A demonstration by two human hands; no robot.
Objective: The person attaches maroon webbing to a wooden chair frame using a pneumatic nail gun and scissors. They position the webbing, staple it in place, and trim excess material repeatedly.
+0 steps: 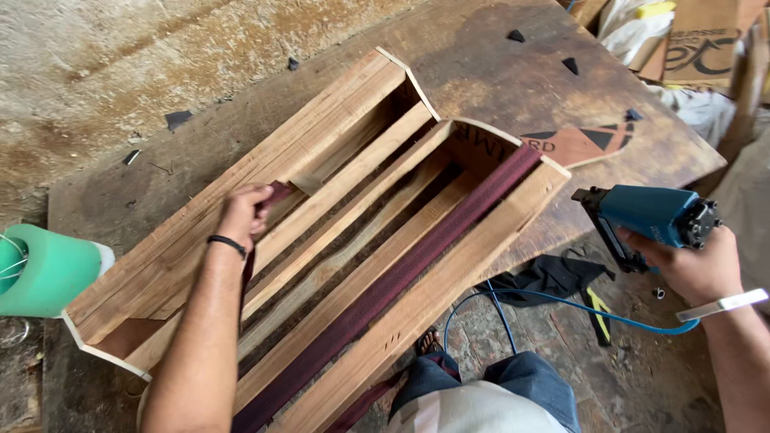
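Note:
A long wooden frame with slats lies slantwise on a worn wooden table. A dark maroon webbing strap runs along its length, from the far end down to the near end. My left hand presses the end of a second maroon strap against the frame's far side rail, fingers closed on it. My right hand holds a blue pneumatic staple gun in the air to the right of the frame, its nose pointing left. A blue air hose trails from the gun.
A green spool-like roll sits at the left edge. Dark cloth lies on the floor under the table's edge. Cardboard and bags pile at the top right. Small black scraps dot the table. My legs and foot show below.

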